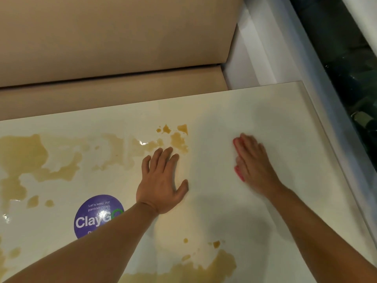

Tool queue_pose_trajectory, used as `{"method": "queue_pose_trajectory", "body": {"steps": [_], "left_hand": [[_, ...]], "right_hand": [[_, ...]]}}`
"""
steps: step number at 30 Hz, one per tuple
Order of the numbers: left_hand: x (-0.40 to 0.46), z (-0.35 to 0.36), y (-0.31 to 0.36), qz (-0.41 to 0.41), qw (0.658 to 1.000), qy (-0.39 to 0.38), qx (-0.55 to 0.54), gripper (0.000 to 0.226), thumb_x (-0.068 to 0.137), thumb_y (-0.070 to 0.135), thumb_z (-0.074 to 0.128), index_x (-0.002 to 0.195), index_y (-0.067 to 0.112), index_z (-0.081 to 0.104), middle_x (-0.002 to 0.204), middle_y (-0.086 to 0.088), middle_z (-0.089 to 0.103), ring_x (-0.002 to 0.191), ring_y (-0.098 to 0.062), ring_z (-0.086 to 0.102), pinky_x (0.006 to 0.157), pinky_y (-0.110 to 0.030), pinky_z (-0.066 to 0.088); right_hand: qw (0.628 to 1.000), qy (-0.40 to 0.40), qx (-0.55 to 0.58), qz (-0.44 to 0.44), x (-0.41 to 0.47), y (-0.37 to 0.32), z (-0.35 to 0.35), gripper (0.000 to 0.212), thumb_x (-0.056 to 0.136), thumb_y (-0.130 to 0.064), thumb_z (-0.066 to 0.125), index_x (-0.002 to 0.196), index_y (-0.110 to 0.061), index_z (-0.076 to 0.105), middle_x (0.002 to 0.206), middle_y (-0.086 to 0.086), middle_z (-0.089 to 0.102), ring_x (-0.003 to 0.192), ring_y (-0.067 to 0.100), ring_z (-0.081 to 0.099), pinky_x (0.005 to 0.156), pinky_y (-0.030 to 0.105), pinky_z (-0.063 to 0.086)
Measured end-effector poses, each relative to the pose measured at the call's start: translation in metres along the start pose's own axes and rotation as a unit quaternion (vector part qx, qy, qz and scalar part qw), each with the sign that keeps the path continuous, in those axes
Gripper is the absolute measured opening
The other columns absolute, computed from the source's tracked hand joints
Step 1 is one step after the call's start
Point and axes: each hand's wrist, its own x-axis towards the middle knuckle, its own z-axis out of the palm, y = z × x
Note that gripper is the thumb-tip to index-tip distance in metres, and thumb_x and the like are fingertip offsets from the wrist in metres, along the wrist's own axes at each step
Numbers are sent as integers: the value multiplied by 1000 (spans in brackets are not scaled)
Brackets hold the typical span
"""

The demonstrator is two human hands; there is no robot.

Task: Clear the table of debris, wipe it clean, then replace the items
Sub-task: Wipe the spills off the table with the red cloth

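Wiping stage, partly complete. At far left, broad brown spill patches [24, 152] lie wet on the white table [265, 211], none yet reached; a purple round sticker [95, 215] sits on the surface below them. Centre: the left hand [161, 180] rests flat, fingers straight and spread, holding nothing, its fingertips just short of small brown splashes [177, 135]. Near the bottom edge another brown pool [204, 268] remains. Right: the right hand [255, 164] presses a pink cloth [237, 158], mostly hidden beneath the extended fingers; blur obscures finer detail. The surface around this hand looks clean. No debris or items show; replacing them appears to lie ahead.
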Motion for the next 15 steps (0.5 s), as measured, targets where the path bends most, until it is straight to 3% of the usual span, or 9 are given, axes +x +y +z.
{"method": "queue_pose_trajectory", "body": {"steps": [5, 8, 15], "left_hand": [[-1, 1, 0, 1, 1000, 2, 2, 76, 85, 60, 55, 147, 16, 44, 160, -4, 32, 151, -31, 21, 121, -54, 16], [0, 1, -1, 1, 1000, 3, 4, 76, 85, 60, 55, 146, 16, 44, 160, -4, 32, 151, -30, 21, 121, -53, 16], [-1, 1, -2, 6, 1000, 2, 3, 75, 86, 60, 56, 146, 18, 43, 160, -3, 30, 152, -29, 18, 121, -53, 16]], "right_hand": [[995, 63, 5, 78, 86, -23, -12, 61, 100, -29, 42, 155, -8, 28, 165, 18, 20, 148, 44, 22, 117, 57, 28], [997, 50, 21, 57, 108, -71, -5, 61, 104, -27, 41, 159, -10, 21, 169, 13, 12, 154, 39, 10, 123, 56, 18], [998, 22, 21, -62, -9, -103, 32, 61, 104, -35, 34, 161, -16, 20, 169, 7, 13, 156, 32, 9, 126, 50, 14]]}}
